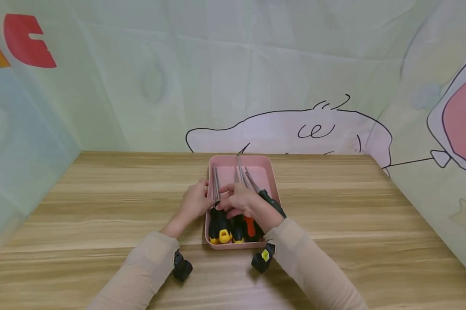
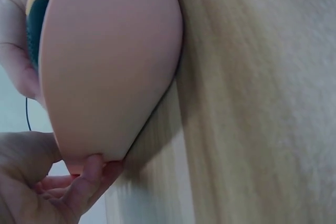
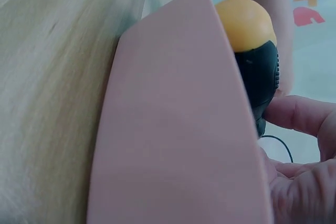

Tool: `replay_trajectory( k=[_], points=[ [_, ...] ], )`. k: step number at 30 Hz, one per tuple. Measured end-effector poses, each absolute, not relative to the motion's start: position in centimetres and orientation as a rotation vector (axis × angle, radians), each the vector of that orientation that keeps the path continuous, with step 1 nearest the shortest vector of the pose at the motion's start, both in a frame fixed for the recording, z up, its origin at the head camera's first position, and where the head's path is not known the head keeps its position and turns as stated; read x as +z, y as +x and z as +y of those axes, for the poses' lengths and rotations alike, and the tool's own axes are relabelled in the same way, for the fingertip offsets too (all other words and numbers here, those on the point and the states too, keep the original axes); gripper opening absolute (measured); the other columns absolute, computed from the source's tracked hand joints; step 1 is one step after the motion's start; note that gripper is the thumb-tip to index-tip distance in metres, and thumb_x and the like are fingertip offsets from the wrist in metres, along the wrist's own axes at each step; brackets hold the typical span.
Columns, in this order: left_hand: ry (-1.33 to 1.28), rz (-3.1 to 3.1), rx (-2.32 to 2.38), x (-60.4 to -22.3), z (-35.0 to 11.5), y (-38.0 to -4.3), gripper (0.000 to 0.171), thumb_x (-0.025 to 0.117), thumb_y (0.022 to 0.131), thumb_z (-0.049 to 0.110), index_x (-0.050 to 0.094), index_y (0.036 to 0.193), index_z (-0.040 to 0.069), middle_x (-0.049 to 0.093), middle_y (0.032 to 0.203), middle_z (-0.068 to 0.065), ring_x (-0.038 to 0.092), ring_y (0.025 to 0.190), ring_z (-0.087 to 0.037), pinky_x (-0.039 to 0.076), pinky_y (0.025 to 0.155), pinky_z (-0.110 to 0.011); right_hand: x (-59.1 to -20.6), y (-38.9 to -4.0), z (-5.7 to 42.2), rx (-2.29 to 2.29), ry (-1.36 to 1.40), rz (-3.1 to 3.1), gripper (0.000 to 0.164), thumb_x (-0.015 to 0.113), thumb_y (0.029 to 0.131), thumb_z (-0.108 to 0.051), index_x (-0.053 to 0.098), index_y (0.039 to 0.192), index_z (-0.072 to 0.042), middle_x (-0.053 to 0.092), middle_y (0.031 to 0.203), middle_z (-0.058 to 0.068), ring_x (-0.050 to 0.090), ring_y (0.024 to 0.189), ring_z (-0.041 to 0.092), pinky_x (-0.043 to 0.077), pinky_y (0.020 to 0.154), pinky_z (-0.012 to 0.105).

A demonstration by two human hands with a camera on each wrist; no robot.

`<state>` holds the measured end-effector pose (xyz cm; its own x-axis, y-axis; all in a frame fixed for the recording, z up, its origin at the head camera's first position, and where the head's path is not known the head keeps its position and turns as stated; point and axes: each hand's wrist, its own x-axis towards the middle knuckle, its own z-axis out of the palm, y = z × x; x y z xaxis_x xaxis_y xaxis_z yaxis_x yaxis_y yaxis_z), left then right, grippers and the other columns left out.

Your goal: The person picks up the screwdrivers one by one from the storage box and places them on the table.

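A pink tray point(image 1: 238, 246) holds several screwdrivers, their handles toward me and their metal shafts pointing away. On its left side, my left hand point(image 1: 195, 201) grips the wall, with the thumb over the rim and curled fingers against the outside, as the left wrist view shows. My right hand point(image 1: 242, 200) reaches over the tray and pinches a black-and-yellow screwdriver point(image 1: 223, 224) near the top of its handle. In the right wrist view, the thumb point(image 3: 294, 113) lies against that dark handle, while the other fingers are partly hidden behind the tray wall.
Beside the held one lie another black-and-yellow screwdriver point(image 1: 214, 226) and one with an orange-and-black handle point(image 1: 250, 227). A dark green screwdriver point(image 1: 272, 202) leans over the right rim. The wooden table point(image 1: 333, 193) extends around the tray, with a printed cloth point(image 1: 140, 86) behind it.
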<state>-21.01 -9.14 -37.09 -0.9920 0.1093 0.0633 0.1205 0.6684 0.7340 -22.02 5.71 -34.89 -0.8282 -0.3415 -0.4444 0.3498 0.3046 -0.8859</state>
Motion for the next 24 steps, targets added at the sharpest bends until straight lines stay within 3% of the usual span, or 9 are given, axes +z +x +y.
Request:
replay_trajectory(
  k=[9,18,24],
  points=[
    [-0.192,-2.835,-1.254,-36.9,-9.1,-20.9,0.032,0.062,0.079,0.001,0.054,0.108,-0.009,0.065,0.081,-0.016,0.057,0.063,-0.018,0.047,0.054,-0.027,-33.8,-21.8,6.1,-1.601,-0.008,1.961,0.057,0.064,0.080,0.005,0.045,0.132,-0.004,0.053,0.100,0.011,0.053,0.073,0.019,0.054,0.061,0.030],
    [-0.177,-2.841,-1.271,-36.9,-9.1,-20.9,0.035,0.063,0.078,0.001,0.054,0.110,-0.008,0.066,0.084,-0.017,0.059,0.066,-0.019,0.049,0.057,-0.029,-32.6,-21.8,6.6,-1.620,-0.017,1.971,0.056,0.065,0.080,0.004,0.046,0.132,-0.005,0.055,0.103,0.012,0.055,0.075,0.021,0.054,0.071,0.034],
    [-0.174,-2.851,-1.294,-36.9,-9.1,-21.0,0.035,0.063,0.080,0.002,0.053,0.112,-0.007,0.066,0.083,-0.017,0.059,0.063,-0.018,0.050,0.057,-0.028,-31.8,-21.6,7.3,-1.629,-0.043,1.981,0.053,0.064,0.082,0.003,0.046,0.131,-0.006,0.054,0.102,0.012,0.055,0.074,0.019,0.054,0.067,0.031]
  ],
)
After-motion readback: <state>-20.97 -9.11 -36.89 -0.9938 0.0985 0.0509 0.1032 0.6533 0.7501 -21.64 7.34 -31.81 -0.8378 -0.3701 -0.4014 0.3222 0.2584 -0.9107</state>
